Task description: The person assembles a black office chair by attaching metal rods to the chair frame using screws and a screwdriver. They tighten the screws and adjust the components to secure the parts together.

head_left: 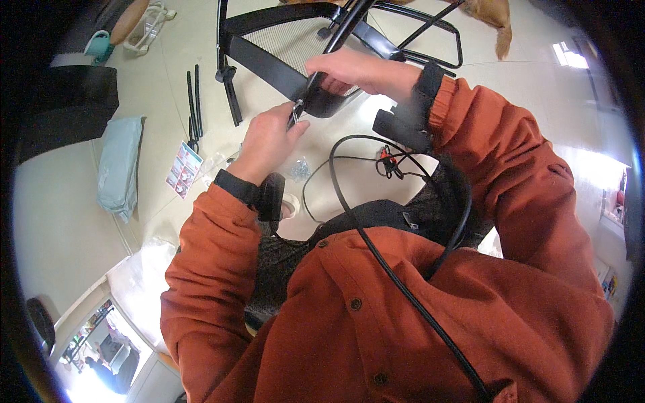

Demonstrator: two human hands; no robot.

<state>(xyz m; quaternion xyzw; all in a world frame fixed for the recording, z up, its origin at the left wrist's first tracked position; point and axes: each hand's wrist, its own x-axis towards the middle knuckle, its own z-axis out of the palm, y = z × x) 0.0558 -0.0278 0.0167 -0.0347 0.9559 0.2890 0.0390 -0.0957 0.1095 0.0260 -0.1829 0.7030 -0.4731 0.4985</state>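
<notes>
A black chair frame with a pale mesh panel [287, 46] lies in front of me on the floor. My right hand [353, 70] is wrapped round its curved black armrest [327, 102]. Close by, at the armrest's near end, my left hand [267, 140] is closed on a small silver metal tool [296, 111], whose exact kind I cannot make out. The tool's tip is against or very near the frame. Below my hands, a clear bag of small metal hardware [300, 170] rests on the floor.
Two loose black tubes [195, 101], a printed sheet [183, 169] and a grey plastic package [119, 164] lie to the left. A black cable [346, 195] loops across my lap, near a red-and-black cord bundle [386, 161]. Tan animal fur [496, 20] shows at the far right.
</notes>
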